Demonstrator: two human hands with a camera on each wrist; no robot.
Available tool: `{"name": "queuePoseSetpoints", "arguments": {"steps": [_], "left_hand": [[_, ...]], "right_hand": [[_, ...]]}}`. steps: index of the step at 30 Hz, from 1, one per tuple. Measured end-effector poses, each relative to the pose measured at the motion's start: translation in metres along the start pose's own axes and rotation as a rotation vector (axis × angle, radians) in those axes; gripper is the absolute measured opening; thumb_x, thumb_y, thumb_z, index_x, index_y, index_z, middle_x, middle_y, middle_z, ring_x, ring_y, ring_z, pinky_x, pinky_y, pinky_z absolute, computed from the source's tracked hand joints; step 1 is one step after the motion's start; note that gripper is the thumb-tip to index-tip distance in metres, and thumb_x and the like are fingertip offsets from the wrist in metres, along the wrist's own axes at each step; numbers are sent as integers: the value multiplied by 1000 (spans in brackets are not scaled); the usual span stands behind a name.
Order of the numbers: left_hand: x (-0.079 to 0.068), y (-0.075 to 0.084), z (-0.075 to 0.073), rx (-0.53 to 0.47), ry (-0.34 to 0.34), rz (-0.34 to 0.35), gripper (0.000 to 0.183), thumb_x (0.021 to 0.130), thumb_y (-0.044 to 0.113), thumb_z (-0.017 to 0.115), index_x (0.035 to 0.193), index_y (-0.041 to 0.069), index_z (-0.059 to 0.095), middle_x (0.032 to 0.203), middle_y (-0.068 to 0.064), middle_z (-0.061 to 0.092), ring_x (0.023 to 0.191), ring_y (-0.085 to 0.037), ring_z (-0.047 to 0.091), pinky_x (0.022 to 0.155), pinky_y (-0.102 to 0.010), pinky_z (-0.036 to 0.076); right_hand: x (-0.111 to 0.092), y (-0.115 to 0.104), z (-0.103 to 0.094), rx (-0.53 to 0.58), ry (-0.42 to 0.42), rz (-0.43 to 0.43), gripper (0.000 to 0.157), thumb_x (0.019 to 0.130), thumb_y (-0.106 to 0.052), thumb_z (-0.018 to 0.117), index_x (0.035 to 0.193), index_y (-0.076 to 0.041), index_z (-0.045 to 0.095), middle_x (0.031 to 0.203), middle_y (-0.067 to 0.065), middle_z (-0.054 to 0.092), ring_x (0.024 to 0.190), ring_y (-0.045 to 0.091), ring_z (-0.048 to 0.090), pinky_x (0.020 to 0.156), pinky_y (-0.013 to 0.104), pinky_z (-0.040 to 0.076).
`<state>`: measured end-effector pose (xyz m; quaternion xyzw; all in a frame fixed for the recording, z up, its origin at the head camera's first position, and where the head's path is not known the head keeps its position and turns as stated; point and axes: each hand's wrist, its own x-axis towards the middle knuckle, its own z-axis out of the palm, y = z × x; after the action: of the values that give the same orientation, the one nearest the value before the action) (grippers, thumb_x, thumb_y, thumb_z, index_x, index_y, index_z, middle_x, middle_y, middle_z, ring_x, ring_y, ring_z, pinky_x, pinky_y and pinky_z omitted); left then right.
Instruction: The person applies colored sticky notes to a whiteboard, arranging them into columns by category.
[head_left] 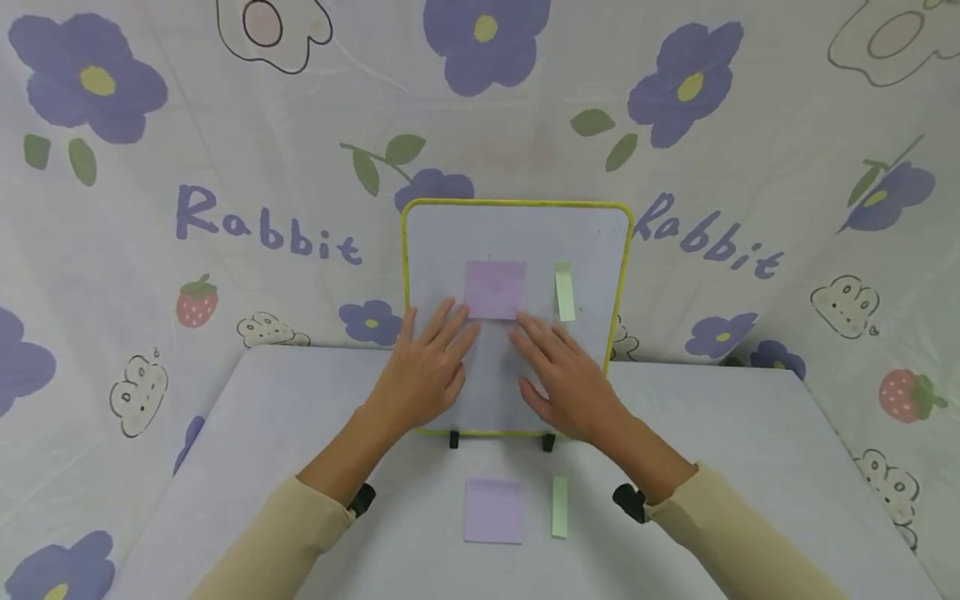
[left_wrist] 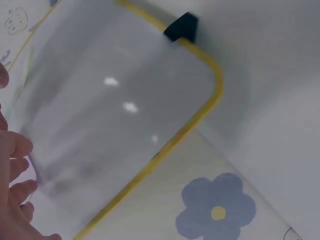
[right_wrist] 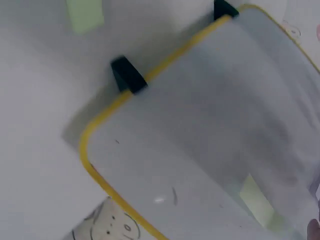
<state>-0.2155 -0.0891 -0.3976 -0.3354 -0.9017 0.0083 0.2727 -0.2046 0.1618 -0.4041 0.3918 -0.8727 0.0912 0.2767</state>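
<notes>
A purple square sticky note [head_left: 496,289] is on the upper middle of a yellow-framed whiteboard [head_left: 495,392]. My left hand [head_left: 423,371] has its fingertips at the note's lower left corner, fingers spread and fairly straight. At the lower right corner are the fingertips of my right hand [head_left: 573,379], also extended. Right of the note, a narrow pale green sticky strip [head_left: 564,292] hangs on the board. In the left wrist view, fingers [left_wrist: 20,192] reach the board surface from the left edge. Only a fingertip [right_wrist: 313,230] shows in the right wrist view.
Two black feet [head_left: 453,439] hold the board's lower edge on the white table [head_left: 300,417]. In front lie a purple sticky note pad [head_left: 492,512] and a pale green strip [head_left: 560,507]. A printed cloth [head_left: 525,142] with flowers and rabbits hangs behind.
</notes>
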Motion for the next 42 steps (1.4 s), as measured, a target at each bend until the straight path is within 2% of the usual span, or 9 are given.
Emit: {"name": "queuePoseSetpoints", "arguments": {"steps": [5, 10, 15, 18, 21, 25, 29, 36, 42], "left_hand": [[-28, 8, 10, -28, -65, 62, 53, 92, 21, 64, 144, 13, 55, 153, -10, 44, 147, -29, 31, 109, -67, 27], [-53, 20, 23, -102, -144, 127, 54, 92, 22, 65, 145, 13, 53, 154, -10, 43, 146, -29, 33, 108, -65, 31], [-77, 33, 32, -163, -286, 183, 54, 96, 25, 63, 147, 15, 50, 154, -5, 44, 144, -26, 37, 107, -59, 37], [-93, 41, 36, -190, -376, 220, 53, 97, 25, 61, 148, 16, 49, 153, -2, 45, 142, -23, 40, 106, -56, 39], [-107, 48, 40, -194, -432, 260, 51, 97, 25, 58, 147, 18, 51, 151, 1, 48, 141, -21, 42, 106, -53, 40], [-122, 55, 45, -203, -445, 301, 48, 97, 24, 57, 145, 19, 54, 149, 3, 50, 139, -19, 45, 104, -50, 42], [-129, 56, 47, -219, -457, 320, 46, 99, 25, 56, 144, 19, 54, 149, 3, 51, 138, -20, 46, 103, -49, 43], [-136, 58, 54, -241, -451, 324, 44, 99, 25, 56, 143, 20, 56, 148, 2, 51, 137, -21, 47, 102, -49, 44], [-134, 57, 56, -200, -403, 373, 46, 95, 25, 60, 141, 19, 59, 146, 0, 54, 135, -20, 49, 99, -45, 46]], "right_hand": [[-28, -13, 5, 149, -37, -14, 67, 84, -14, 77, 143, 1, 49, 150, 19, 45, 129, 32, 52, 104, 50, 43], [-55, -27, 15, 263, -141, 26, 66, 87, -16, 75, 147, -5, 47, 151, 16, 45, 122, 28, 57, 95, 43, 50], [-76, -40, 22, 325, -242, 98, 62, 92, -21, 72, 148, -9, 48, 154, 11, 43, 131, 28, 53, 99, 45, 48], [-87, -47, 27, 353, -286, 109, 61, 92, -22, 72, 147, -10, 48, 155, 9, 41, 131, 27, 52, 99, 44, 49], [-99, -53, 32, 383, -321, 96, 59, 91, -22, 73, 144, -10, 51, 154, 8, 43, 130, 25, 53, 98, 43, 49], [-112, -60, 37, 435, -366, 88, 55, 90, -24, 74, 140, -10, 57, 149, 7, 50, 129, 22, 55, 99, 43, 49], [-122, -63, 42, 444, -406, 77, 55, 90, -32, 74, 137, -10, 59, 144, 4, 56, 126, 21, 57, 101, 44, 48], [-130, -63, 51, 373, -306, -40, 60, 84, -37, 79, 132, -7, 63, 136, 8, 62, 127, 21, 57, 102, 47, 46], [-129, -63, 54, 305, -284, -99, 53, 82, -38, 79, 124, -7, 67, 130, 10, 65, 124, 25, 59, 100, 45, 46]]}}
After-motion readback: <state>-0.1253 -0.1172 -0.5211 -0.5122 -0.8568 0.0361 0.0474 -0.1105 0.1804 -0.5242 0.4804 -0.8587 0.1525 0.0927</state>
